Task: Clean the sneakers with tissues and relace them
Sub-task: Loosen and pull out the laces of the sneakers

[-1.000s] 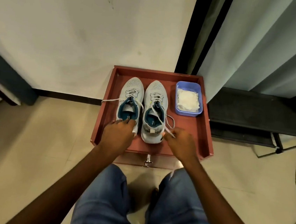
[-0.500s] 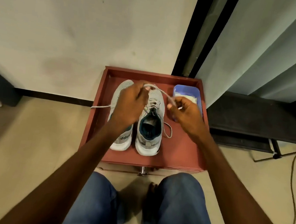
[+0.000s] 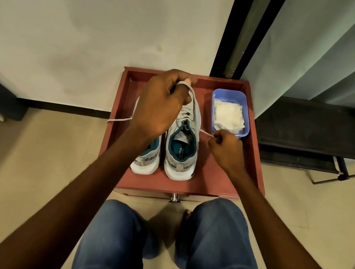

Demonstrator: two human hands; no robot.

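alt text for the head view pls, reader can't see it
Both hands pull a lace on the right sneaker: left hand high, right hand low. Both sneakers sit in a red tray beside a blue tub of tissues.

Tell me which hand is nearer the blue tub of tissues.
Right. The right hand pinches a lace end just below the blue tub, at its near edge. The left hand holds a lace over the sneakers' toes, across the right sneaker from the tub.

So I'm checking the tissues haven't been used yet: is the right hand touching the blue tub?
Cannot tell. In the head view the right hand, pinching a lace, overlaps the near edge of the blue tub, so neither contact nor a gap shows.
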